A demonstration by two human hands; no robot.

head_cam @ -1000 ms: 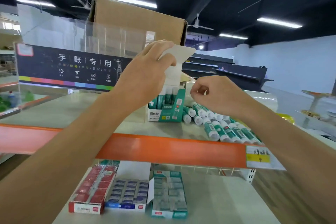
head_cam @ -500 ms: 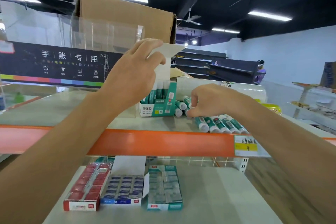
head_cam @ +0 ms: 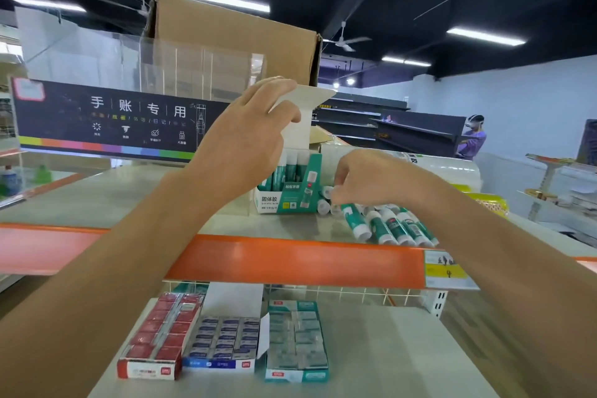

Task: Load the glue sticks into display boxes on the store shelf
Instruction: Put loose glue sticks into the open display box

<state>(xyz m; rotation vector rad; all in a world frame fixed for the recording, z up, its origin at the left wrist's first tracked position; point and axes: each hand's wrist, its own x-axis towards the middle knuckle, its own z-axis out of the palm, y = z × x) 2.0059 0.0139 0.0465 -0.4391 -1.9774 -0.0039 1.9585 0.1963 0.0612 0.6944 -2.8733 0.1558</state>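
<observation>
- At the back of the upper shelf (head_cam: 129, 197), the left hand (head_cam: 245, 142) is raised over the display box (head_cam: 290, 200). Its fingers (head_cam: 274, 87) and thumb pinch the white lid flap (head_cam: 310, 98), which stands up above the box.
- Just right of the box, the right hand (head_cam: 371, 181) hangs knuckles-up with its fingers (head_cam: 342, 171) curled downward. They grip the white-capped end of one glue stick (head_cam: 328, 192) at the near end of the pile, close to the box's right wall.
- The display box stands directly under the left hand. It is teal and white, open at the top, with upright green-and-white sticks showing inside.
- The loose glue sticks (head_cam: 391, 226) lie on their sides in a row beneath and to the right of the right hand, reaching toward the shelf's front edge.
- An orange edge strip (head_cam: 290, 258) runs along the shelf front, with a yellow price tag (head_cam: 447, 271) at its right end.
- Behind the box stands an open cardboard carton (head_cam: 232, 32). To its left is a clear display case (head_cam: 97, 55) with a dark banner (head_cam: 106, 119) across the front.
- On the lower shelf (head_cam: 387, 349) three open boxes sit side by side: a red box (head_cam: 158, 339), a blue box (head_cam: 226, 342) and a teal box (head_cam: 297, 342).
- A person (head_cam: 473, 136) stands far off by dark shelving.
</observation>
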